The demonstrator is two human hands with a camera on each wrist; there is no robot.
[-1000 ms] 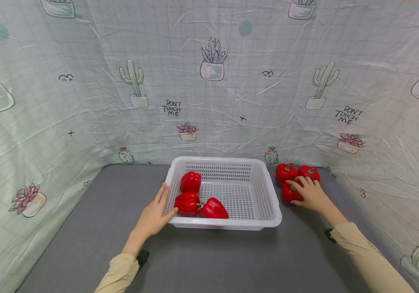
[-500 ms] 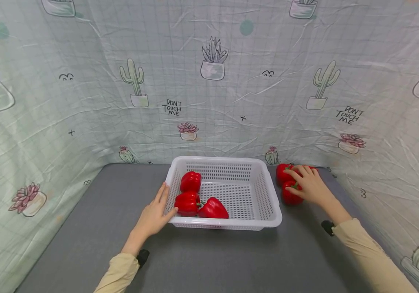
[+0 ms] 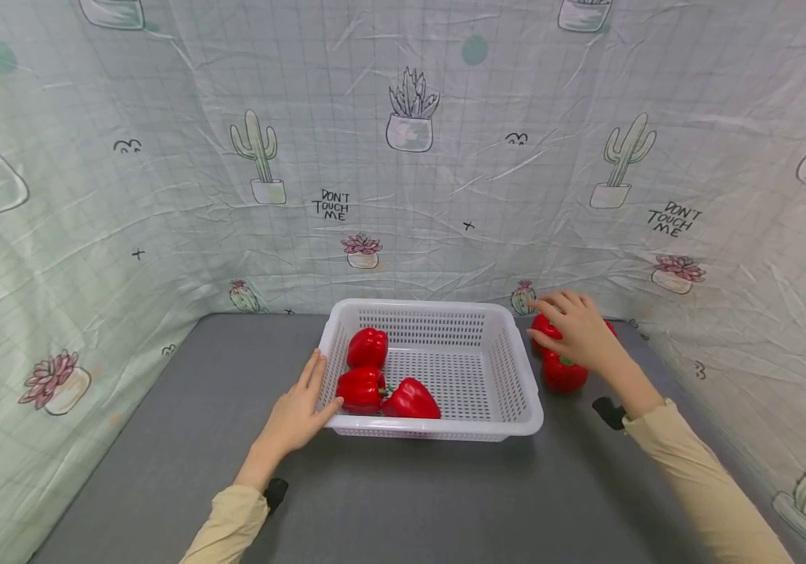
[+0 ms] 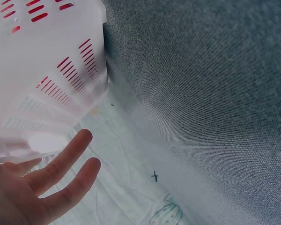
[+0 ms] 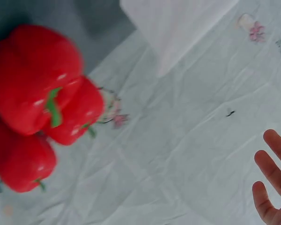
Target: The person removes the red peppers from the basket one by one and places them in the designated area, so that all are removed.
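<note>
My left hand (image 3: pixel 293 419) rests on the left rim of a white plastic basket (image 3: pixel 438 427), fingers extended along it. In the left wrist view, fingers (image 4: pixel 68 164) reach past the basket's outer wall (image 4: pixel 37 79). Three red bell peppers lie inside at the left: a rear one (image 3: pixel 367 348), a middle one (image 3: pixel 359 392) and a front one (image 3: pixel 411 399). Above three more bell peppers (image 3: pixel 563 374) right of the basket, my right hand (image 3: pixel 582 333) hovers with nothing in its grasp. The right wrist view shows these peppers (image 5: pixel 35 70) with green stems, apart from the loosely spread fingers (image 5: pixel 271 173).
A grey tabletop (image 3: pixel 403 501) lies under everything. Pale printed cloth (image 3: pixel 445 235) hangs around its back and sides, close behind the basket and the right-hand peppers.
My right hand has moved from the front pepper of the right group back over the others, then up and left toward the basket, carrying nothing. My left hand stays at the basket rim.
</note>
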